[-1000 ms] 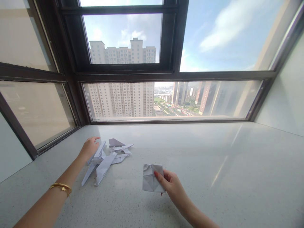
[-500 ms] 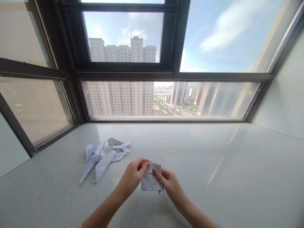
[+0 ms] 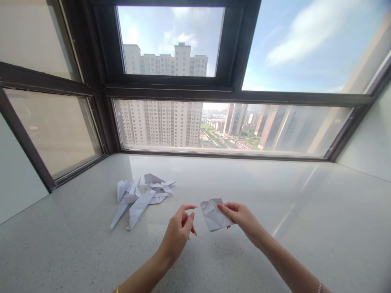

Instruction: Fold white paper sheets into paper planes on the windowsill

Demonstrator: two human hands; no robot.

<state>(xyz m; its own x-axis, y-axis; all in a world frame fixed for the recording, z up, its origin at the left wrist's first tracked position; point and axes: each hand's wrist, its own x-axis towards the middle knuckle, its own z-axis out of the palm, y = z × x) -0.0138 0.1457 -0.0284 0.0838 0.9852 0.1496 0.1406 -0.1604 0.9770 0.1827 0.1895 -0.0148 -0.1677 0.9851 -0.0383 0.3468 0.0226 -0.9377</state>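
Broad dark-framed window [image 3: 171, 91] across the upper frame. Below, smooth pale speckled table [image 3: 275, 228]. Left of centre, heap of pointed white paper planes [image 3: 140, 197]. At lower centre, creased squarish folded paper [image 3: 214, 215], lifted off the table, pinched in right hand [image 3: 244, 217]. Just left, left hand [image 3: 179, 232], grip loosely parted, holding nothing.

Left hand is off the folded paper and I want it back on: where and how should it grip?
Probably pinch the folded paper at its free left edge, coming in from the left. The right hand already pinches its right side and holds it above the countertop, so both faces are exposed there, and the left hand hovers beside that edge.
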